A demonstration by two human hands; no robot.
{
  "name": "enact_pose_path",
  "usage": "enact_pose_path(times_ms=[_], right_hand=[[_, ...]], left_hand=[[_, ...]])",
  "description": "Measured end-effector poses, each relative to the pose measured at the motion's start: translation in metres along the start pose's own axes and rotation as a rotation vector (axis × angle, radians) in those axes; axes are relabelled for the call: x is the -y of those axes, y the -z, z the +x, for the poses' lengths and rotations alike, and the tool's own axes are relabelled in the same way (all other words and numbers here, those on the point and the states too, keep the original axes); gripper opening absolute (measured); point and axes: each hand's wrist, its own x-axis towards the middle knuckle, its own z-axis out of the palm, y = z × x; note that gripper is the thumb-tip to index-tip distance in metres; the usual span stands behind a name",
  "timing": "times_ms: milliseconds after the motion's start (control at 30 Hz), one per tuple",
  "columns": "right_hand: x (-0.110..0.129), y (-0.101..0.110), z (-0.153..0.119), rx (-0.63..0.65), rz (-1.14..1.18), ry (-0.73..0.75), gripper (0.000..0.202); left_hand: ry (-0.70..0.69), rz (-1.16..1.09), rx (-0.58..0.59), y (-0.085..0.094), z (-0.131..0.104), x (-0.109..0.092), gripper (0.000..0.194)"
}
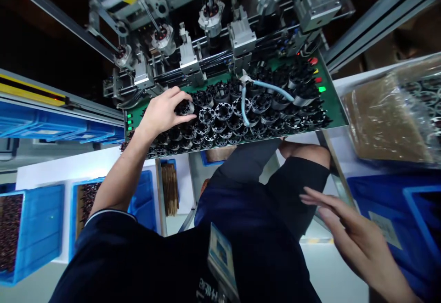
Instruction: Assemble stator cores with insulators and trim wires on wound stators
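Dozens of slotted rings (223,111) crowd the bench (336,106), pliers (275,89) lying across them; our left grip (162,111) pinches one dark ring (185,107), our right grip (356,238) hangs loosely open.

Left arm (119,174) reaches forward, elbow bent a bit, left wrist (146,133) roughly in line with the forearm, left hand (168,110) back up, fingers together and curved toward the right, thumb opposite on the side nearer the body, in a grip. Right forearm (396,273) comes in from the lower right corner, right hand (354,238) raised off to the side, apart from the left, fingers loosely extended inward, thumb alongside, grasping nothing, outline slightly blurred.
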Motion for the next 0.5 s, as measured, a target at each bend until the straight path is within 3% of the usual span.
enact_pose_path(times_ms=[100, 233, 500], right_hand=[[0.000, -0.007, -0.003, 0.130, 0.036, 0.020, 0.042], [-0.014, -0.014, -0.014, 0.182, 0.040, 0.068, 0.041], [-0.036, -0.015, -0.022, 0.268, 0.062, -0.074, 0.054]], left_hand=[[-0.017, 0.097, 0.069, -0.005, 0.013, -0.003, 0.060], [-0.006, 0.094, 0.087, -0.012, 0.021, -0.002, 0.055], [0.006, 0.287, 0.169, -0.014, 0.020, -0.006, 0.057]])
